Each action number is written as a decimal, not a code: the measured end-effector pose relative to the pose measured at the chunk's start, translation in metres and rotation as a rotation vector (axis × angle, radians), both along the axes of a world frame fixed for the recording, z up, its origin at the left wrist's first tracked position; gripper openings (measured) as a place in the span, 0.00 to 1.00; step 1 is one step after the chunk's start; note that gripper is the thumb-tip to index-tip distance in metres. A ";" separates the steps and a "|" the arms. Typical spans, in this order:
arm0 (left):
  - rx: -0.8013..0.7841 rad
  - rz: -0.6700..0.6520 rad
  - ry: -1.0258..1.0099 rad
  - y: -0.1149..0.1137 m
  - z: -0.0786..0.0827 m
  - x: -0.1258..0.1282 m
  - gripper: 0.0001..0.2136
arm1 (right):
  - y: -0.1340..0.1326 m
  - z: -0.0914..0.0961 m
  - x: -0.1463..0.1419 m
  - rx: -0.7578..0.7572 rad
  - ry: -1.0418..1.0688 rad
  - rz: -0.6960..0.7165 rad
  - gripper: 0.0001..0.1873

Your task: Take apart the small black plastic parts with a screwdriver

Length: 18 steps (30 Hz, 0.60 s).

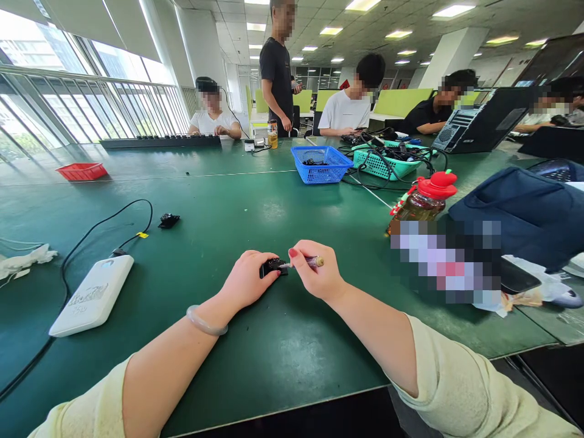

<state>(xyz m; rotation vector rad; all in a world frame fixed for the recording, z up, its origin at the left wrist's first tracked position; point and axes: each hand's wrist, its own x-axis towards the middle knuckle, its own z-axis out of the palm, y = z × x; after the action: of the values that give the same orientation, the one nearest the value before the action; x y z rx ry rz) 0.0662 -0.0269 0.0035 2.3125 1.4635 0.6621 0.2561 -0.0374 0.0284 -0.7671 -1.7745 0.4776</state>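
Hands (285,277) w/ screwdriver (306,263) on part (272,266)

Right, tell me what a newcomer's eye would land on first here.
First the two hands at the near middle of the green table: the left hand pins a small black part while the right hand works a slim screwdriver into it. Then the white power bank with its black cable at left, and the blue basket farther back, in front of seated people.
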 end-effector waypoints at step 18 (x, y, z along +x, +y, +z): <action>0.002 0.016 -0.018 -0.001 0.000 -0.001 0.12 | 0.007 0.003 -0.002 -0.278 0.107 -0.105 0.20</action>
<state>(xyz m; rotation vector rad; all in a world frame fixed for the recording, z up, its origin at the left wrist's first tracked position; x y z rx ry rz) 0.0657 -0.0282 0.0038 2.2929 1.4757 0.6876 0.2545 -0.0305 0.0319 -1.0038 -1.5783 0.6911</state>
